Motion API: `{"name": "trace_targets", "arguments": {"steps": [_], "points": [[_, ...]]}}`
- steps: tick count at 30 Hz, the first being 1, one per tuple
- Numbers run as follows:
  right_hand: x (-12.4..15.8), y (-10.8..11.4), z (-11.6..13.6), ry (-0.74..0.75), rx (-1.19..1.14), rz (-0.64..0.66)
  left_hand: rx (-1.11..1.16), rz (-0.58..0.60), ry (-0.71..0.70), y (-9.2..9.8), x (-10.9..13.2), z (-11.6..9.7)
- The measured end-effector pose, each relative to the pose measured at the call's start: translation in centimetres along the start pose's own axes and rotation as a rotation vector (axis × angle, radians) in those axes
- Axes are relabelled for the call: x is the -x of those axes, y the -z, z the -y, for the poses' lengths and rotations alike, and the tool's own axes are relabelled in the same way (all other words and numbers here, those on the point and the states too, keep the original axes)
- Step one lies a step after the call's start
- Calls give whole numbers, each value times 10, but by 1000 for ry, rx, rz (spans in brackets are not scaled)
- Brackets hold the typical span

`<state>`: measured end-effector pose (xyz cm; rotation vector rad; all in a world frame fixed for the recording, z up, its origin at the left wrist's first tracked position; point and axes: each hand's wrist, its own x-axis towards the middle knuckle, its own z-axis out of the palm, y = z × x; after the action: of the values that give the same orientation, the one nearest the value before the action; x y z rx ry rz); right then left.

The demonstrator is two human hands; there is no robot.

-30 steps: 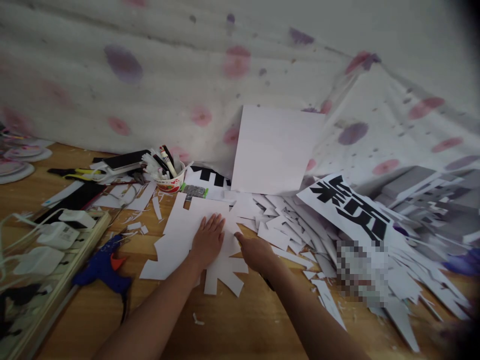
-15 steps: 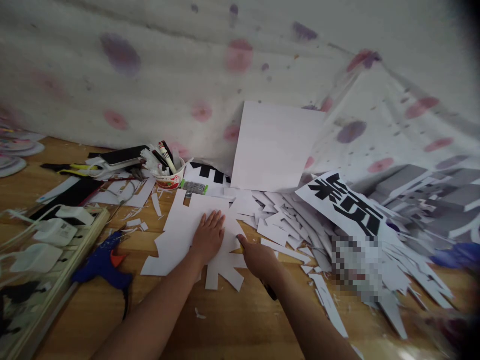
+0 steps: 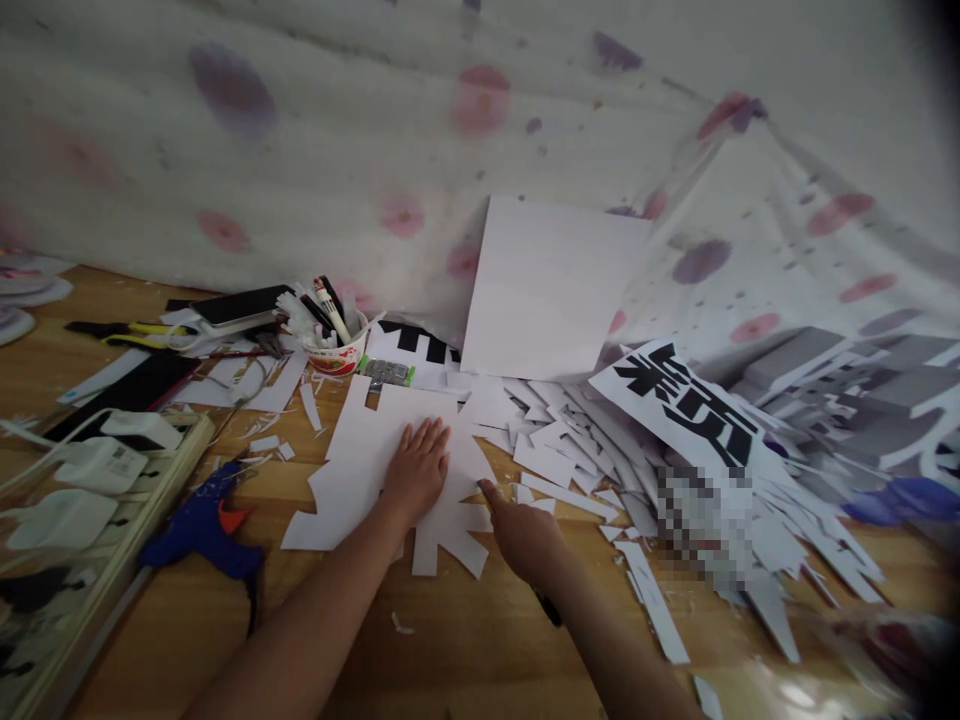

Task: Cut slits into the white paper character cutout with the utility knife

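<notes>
My left hand (image 3: pixel 418 465) lies flat with fingers stretched out on a white cut-out board (image 3: pixel 352 470), whose edges are notched and jagged. At the board's right edge, my right hand (image 3: pixel 525 530) is closed around what looks like a utility knife (image 3: pixel 553 608). Its dark end sticks out below the wrist, and a small dark tip shows by the index finger. The fingers and wrist hide most of the tool. Strips of the board spread out below my left hand, pointing toward me.
A blue glue gun (image 3: pixel 202 535) and a power strip (image 3: pixel 169 490) with white plugs lie left. Behind stand a tub of pens (image 3: pixel 337 350) and a blank white panel (image 3: pixel 551 290). Paper scraps (image 3: pixel 555 450), a sheet with a black character (image 3: pixel 679 400) and grey-white pieces (image 3: pixel 795 370) fill the right.
My right hand has moved slightly down along the board's right edge with the knife. My left hand stays flat in place. The view has shifted a little.
</notes>
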<state>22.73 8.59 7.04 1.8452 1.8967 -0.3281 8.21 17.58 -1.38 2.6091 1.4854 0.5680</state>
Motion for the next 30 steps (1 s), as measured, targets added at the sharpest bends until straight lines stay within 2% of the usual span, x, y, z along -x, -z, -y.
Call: {"name": "trace_targets", "arguments": {"steps": [13,24,30], "points": [[7,-4,3,5,10,-23,-9,25,16,2,-1,-1],[14,5,4,5,4,11,-10,28,8,0,-1,0],[22,9,-7,1,-89,-40,6,27,-7,0,-1,-1]]}}
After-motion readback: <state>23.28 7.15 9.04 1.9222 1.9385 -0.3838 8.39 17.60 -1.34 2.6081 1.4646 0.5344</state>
